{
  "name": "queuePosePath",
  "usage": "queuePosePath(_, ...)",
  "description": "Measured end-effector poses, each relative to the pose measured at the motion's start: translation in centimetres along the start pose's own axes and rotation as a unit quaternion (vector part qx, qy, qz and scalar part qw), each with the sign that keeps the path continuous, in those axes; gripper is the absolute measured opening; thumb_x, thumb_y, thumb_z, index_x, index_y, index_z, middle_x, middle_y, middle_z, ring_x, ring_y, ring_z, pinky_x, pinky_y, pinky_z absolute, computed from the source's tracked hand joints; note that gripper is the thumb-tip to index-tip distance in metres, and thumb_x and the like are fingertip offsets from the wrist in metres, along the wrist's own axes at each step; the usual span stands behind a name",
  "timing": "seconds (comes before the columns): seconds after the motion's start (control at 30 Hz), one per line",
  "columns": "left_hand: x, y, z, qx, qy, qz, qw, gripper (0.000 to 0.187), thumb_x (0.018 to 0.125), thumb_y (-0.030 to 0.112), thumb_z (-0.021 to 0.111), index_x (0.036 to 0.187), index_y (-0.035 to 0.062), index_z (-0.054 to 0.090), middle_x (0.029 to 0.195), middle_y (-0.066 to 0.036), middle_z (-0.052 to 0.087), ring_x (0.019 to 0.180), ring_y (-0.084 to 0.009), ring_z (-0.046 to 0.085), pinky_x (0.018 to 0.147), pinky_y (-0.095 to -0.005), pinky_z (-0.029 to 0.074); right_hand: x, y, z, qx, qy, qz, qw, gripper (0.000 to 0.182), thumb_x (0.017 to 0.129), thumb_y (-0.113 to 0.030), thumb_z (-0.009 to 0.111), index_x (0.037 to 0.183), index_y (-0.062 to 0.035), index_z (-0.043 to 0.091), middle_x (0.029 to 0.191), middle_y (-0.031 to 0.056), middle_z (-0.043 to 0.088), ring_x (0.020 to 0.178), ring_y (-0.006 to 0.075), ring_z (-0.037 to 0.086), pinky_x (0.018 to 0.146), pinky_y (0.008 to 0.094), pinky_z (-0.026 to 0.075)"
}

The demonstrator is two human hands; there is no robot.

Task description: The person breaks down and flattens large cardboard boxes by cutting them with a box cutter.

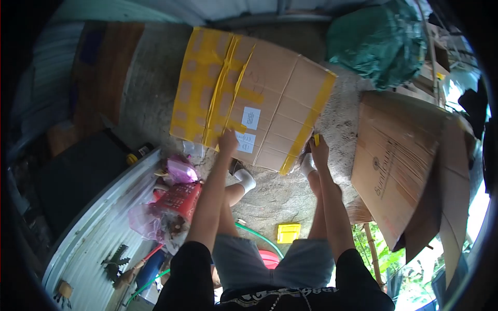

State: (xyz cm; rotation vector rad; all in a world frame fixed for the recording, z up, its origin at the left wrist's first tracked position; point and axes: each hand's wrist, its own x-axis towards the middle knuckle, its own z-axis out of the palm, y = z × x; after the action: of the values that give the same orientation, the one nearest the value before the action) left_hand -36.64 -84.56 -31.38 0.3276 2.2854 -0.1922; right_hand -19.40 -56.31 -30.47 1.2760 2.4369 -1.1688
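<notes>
A large flattened-looking cardboard box (282, 85) lies on the ground in front of me, with wide bands of yellow tape (199, 88) over its left part and right edge. Two white labels (251, 118) are stuck near its lower middle. My left hand (228, 141) is closed at the lower part of the box, with a short piece of yellow tape at its fingers. Beside the box's lower right corner, my right hand (321, 150) is closed around a small yellow and dark object (317, 139), whose kind I cannot make out.
Another open cardboard box (394, 160) stands at the right, below a green plastic bag (376, 41). On the left are a red basket (179, 201) with plastic bags and a corrugated metal sheet (98, 233). A yellow packet (288, 233) and green hose (262, 236) lie near my legs.
</notes>
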Motion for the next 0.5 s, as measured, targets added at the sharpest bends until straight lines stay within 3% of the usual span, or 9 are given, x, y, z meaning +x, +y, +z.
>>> queuePosePath(0.03, -3.3, 1.5, -0.2, -0.126, -0.085, 0.026, 0.988, 0.034, 0.078, 0.015, 0.044, 0.11, 0.0033, 0.05, 0.103, -0.021, 0.055, 0.091, -0.0335, 0.056, 0.079, -0.0454, 0.043, -1.9, -1.7, -2.6, 0.008, 0.012, -0.009, 1.0, 0.024, 0.074, -0.016, 0.059, 0.096, -0.0071, 0.051, 0.085, 0.0203, 0.057, 0.079, 0.0386, 0.055, 0.066, 0.0437, 0.044)
queuePosePath(0.07, -7.2, 3.2, 0.1, -0.109, -0.07, 0.114, 0.985, 0.026, 0.076, 0.017, 0.044, 0.091, 0.0012, 0.059, 0.088, -0.019, 0.06, 0.084, -0.0356, 0.058, 0.073, -0.0448, 0.046, -4.1, -3.3, -5.2, 0.016, 0.024, -0.017, 0.999, 0.023, 0.074, -0.017, 0.059, 0.094, -0.0079, 0.052, 0.082, 0.0199, 0.058, 0.076, 0.0385, 0.055, 0.064, 0.0439, 0.044)
queuePosePath(0.1, -10.4, 4.7, -0.3, -0.05, -0.14, 0.247, 0.958, 0.026, 0.074, 0.019, 0.046, 0.082, 0.0006, 0.062, 0.088, -0.021, 0.06, 0.085, -0.0348, 0.058, 0.075, -0.0449, 0.045, -6.1, -4.5, -7.8, 0.023, 0.039, -0.02, 0.999, 0.023, 0.074, -0.017, 0.059, 0.094, -0.0079, 0.052, 0.082, 0.0199, 0.058, 0.076, 0.0385, 0.055, 0.064, 0.0439, 0.044)
queuePosePath(0.13, -14.8, 7.1, -2.6, -0.124, -0.207, 0.185, 0.953, 0.026, 0.071, 0.02, 0.048, 0.079, -0.0009, 0.062, 0.087, -0.021, 0.06, 0.083, -0.0336, 0.059, 0.074, -0.044, 0.046, -8.1, -5.0, -10.3, -0.002, 0.039, 0.008, 0.999, 0.023, 0.074, -0.019, 0.058, 0.093, -0.007, 0.052, 0.078, 0.0197, 0.057, 0.073, 0.0376, 0.055, 0.062, 0.0436, 0.043)
queuePosePath(0.2, -20.3, 10.0, -2.4, -0.079, -0.173, 0.295, 0.937, 0.024, 0.07, 0.016, 0.049, 0.083, 0.0008, 0.063, 0.09, -0.02, 0.06, 0.083, -0.0335, 0.059, 0.074, -0.0429, 0.045, -11.5, -3.8, -14.1, 0.004, 0.066, 0.025, 0.997, 0.023, 0.072, -0.019, 0.06, 0.092, -0.0074, 0.054, 0.07, 0.0165, 0.057, 0.065, 0.0332, 0.056, 0.057, 0.0403, 0.042)
queuePosePath(0.23, -23.6, 11.1, -4.9, -0.086, -0.139, 0.352, 0.922, 0.027, 0.072, 0.012, 0.047, 0.094, 0.005, 0.06, 0.089, -0.02, 0.06, 0.084, -0.0328, 0.058, 0.073, -0.0431, 0.045, -13.2, -2.8, -15.9, 0.011, 0.084, 0.013, 0.996, 0.024, 0.071, -0.016, 0.062, 0.092, -0.0079, 0.055, 0.067, 0.0132, 0.057, 0.058, 0.0261, 0.056, 0.056, 0.0366, 0.042)
queuePosePath(0.3, -30.3, 11.8, -11.8, -0.13, -0.1, 0.394, 0.904, 0.03, 0.072, 0.011, 0.046, 0.099, 0.0072, 0.058, 0.088, -0.018, 0.06, 0.083, -0.0317, 0.059, 0.072, -0.0422, 0.045, -16.5, 1.1, -18.0, 0.073, 0.113, 0.0, 0.991, 0.02, 0.071, -0.01, 0.061, 0.09, -0.0086, 0.056, 0.064, 0.0045, 0.056, 0.048, 0.0112, 0.049, 0.045, 0.0266, 0.041)
queuePosePath(0.4, -34.9, 8.2, -15.0, -0.25, -0.079, 0.45, 0.854, 0.035, 0.075, 0.009, 0.044, 0.109, 0.0111, 0.051, 0.086, -0.014, 0.061, 0.079, -0.0293, 0.059, 0.068, -0.0392, 0.046, -24.4, 3.1, -22.1, 0.062, 0.13, 0.013, 0.99, 0.019, 0.072, -0.011, 0.057, 0.09, -0.0065, 0.055, 0.059, 0.0022, 0.054, 0.043, 0.009, 0.046, 0.038, 0.0235, 0.037)
queuePosePath(0.5, -35.4, 0.7, -15.6, -0.25, -0.054, 0.392, 0.883, 0.032, 0.076, 0.012, 0.048, 0.107, 0.0117, 0.053, 0.082, -0.012, 0.062, 0.075, -0.0272, 0.06, 0.066, -0.0365, 0.046, -35.0, 1.4, -23.0, 0.185, 0.149, 0.182, 0.954, 0.019, 0.073, -0.009, 0.056, 0.091, -0.0049, 0.054, 0.06, 0.0047, 0.056, 0.04, 0.0081, 0.045, 0.034, 0.0212, 0.035)
